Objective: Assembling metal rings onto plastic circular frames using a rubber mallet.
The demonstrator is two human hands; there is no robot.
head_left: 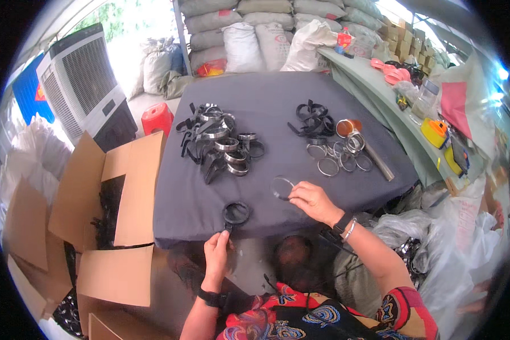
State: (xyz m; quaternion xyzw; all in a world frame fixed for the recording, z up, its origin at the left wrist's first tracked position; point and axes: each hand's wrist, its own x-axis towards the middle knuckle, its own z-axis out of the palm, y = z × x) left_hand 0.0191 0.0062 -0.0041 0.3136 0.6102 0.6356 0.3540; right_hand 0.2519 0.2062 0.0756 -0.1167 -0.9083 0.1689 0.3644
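Observation:
My left hand (pixel 216 254), at the table's near edge, is closed on the handle of a black round frame (pixel 236 213) shaped like a magnifying glass. The frame's ring lies at the table's surface. To its right, my right hand (pixel 313 201) pinches a thin, clear round lens or ring (pixel 281 187) by its edge, apart from the frame. Beyond that hand lie several silver-rimmed rings (pixel 328 166) and a pile of black frames (pixel 314 120). A larger heap of black-handled pieces with silver rings (pixel 226 144) sits on the left half of the table.
A mallet-like tool with a metal handle (pixel 378 161) lies at the table's right. Open cardboard boxes (pixel 131 198) holding black parts stand left. A green-covered side table (pixel 374 85) runs along the right. A red stool (pixel 157 119), an air cooler (pixel 85 79) and stacked sacks (pixel 243 48) stand beyond.

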